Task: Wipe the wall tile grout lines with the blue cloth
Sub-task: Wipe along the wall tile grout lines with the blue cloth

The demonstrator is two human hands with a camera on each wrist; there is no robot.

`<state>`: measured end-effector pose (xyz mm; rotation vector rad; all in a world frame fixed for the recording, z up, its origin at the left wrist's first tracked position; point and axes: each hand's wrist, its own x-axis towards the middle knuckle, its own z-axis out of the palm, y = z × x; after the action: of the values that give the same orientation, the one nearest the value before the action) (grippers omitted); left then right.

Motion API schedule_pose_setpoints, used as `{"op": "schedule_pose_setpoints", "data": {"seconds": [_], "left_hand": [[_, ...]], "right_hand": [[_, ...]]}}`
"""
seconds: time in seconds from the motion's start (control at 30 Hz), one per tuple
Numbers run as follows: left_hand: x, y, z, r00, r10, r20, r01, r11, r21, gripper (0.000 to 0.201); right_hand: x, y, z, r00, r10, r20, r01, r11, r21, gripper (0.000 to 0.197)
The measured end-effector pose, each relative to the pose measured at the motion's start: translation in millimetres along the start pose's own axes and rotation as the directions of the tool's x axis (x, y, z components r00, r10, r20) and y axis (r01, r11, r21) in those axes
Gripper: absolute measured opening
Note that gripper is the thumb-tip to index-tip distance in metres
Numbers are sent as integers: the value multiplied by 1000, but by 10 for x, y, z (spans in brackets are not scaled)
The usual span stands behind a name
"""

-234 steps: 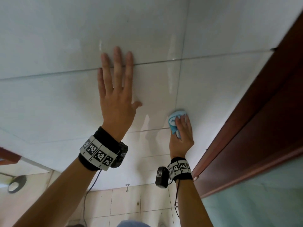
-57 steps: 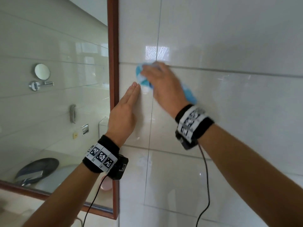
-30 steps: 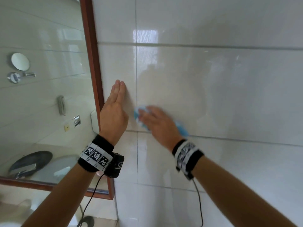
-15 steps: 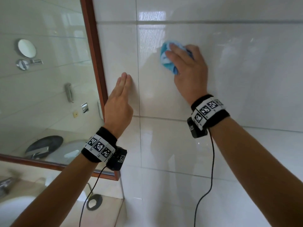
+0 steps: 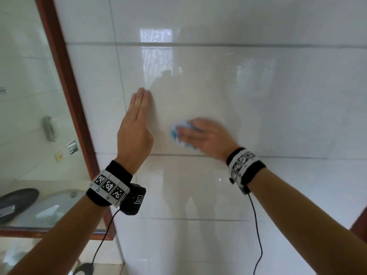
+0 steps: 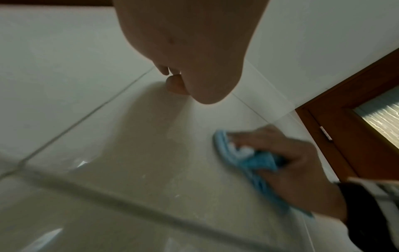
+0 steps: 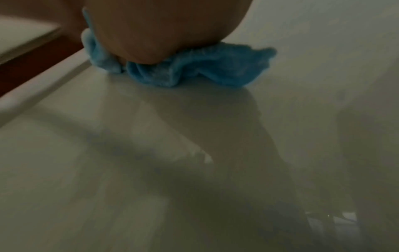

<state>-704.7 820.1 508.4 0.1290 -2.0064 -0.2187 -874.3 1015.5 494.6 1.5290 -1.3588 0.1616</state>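
Your right hand (image 5: 204, 138) pressed the cloth (image 5: 178, 133) flat against the tile (image 5: 258, 100), fingers laid over the bunched fabric and curled round its edge; motion blur hid the exact grip. The cloth sat on the tile face, not on a joint. The lower grout line (image 5: 288, 156) ran horizontally just below your palm, its long axis left to right, passing close under the wrist. The vertical grout line (image 5: 121, 76) lay well to the left, beyond your left hand (image 5: 135, 135). That left hand was braced on the wall, fingers straight and pressed together, holding nothing. Since the cloth pointed left and the horizontal joint was the nearest, you probably needed only a short drop to reach it, then a sweep along its length. Your right hand was the one placed for that; the left sat between the cloth and the vertical joint.
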Motion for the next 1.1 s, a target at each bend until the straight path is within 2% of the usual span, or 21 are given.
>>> {"op": "schedule_pose_setpoints", "data": {"seconds": [0.07, 0.13, 0.17, 0.27, 0.33, 0.4, 0.53, 0.6, 0.63, 0.67, 0.73, 0.77, 0.8, 0.83, 0.9, 0.93, 0.97, 1.07, 1.1], "left_hand": [[107, 101, 29, 1000, -4, -28, 4, 1000, -1, 105], [201, 221, 49, 999, 3, -43, -3, 1000, -3, 104], [244, 281, 62, 999, 17, -46, -17, 1000, -5, 104], [382, 434, 111, 996, 59, -61, -60, 998, -9, 102], [443, 519, 145, 995, 61, -76, -61, 998, -5, 102], [473, 624, 183, 995, 61, -78, -62, 998, -10, 103], [504, 812, 251, 992, 89, -84, -92, 995, -29, 101], [563, 877, 281, 990, 115, -77, -115, 993, 4, 94], [603, 903, 296, 989, 131, -71, -129, 991, 40, 90], [644, 930, 313, 988, 145, -62, -140, 987, 78, 87], [722, 989, 346, 987, 150, -55, -142, 982, 124, 85], [754, 1023, 363, 987, 149, -58, -140, 982, 128, 84], [783, 1057, 383, 987, 150, -65, -141, 982, 127, 83], [811, 1090, 402, 985, 154, -74, -144, 981, 126, 82], [861, 1144, 429, 982, 162, -96, -151, 982, 117, 81], [887, 1170, 443, 981, 166, -102, -155, 982, 108, 80], [910, 1201, 458, 980, 172, -101, -162, 982, 101, 80], [975, 1306, 510, 975, 207, -82, -199, 975, 95, 81], [1000, 1343, 526, 973, 216, -78, -208, 973, 95, 81]], "right_hand": [[305, 435, -324, 988, 108, -106, -113, 993, -44, 31], [628, 895, -683, 925, 217, -311, -255, 963, -85, 44], [765, 1063, -858, 881, 291, -374, -350, 932, -98, 49], [954, 1303, -1065, 786, 393, -477, -484, 872, -79, 45], [924, 1235, -1001, 763, 433, -480, -512, 858, -40, 46], [776, 1055, -869, 777, 447, -443, -505, 863, -17, 49], [254, 708, -686, 909, 265, -322, -311, 945, -100, 40], [185, 831, -840, 904, 287, -316, -338, 934, -119, 43], [222, 968, -973, 860, 366, -356, -425, 899, -103, 49], [283, 1151, -1133, 776, 457, -435, -534, 843, -69, 54], [456, 1604, -1525, 563, 602, -566, -700, 712, 61, 55], [536, 1813, -1709, 481, 650, -588, -736, 664, 131, 52], [602, 1986, -1851, 426, 674, -604, -752, 635, 178, 51], [647, 2094, -1910, 394, 681, -617, -761, 618, 196, 50], [693, 2062, -1801, 373, 684, -627, -767, 607, 206, 51], [676, 1930, -1668, 391, 681, -619, -761, 617, 198, 53], [620, 1756, -1518, 452, 664, -595, -736, 655, 172, 55], [281, 1211, -1196, 788, 470, -397, -523, 852, -28, 56], [173, 1118, -1180, 861, 389, -326, -435, 897, -79, 51]]}}
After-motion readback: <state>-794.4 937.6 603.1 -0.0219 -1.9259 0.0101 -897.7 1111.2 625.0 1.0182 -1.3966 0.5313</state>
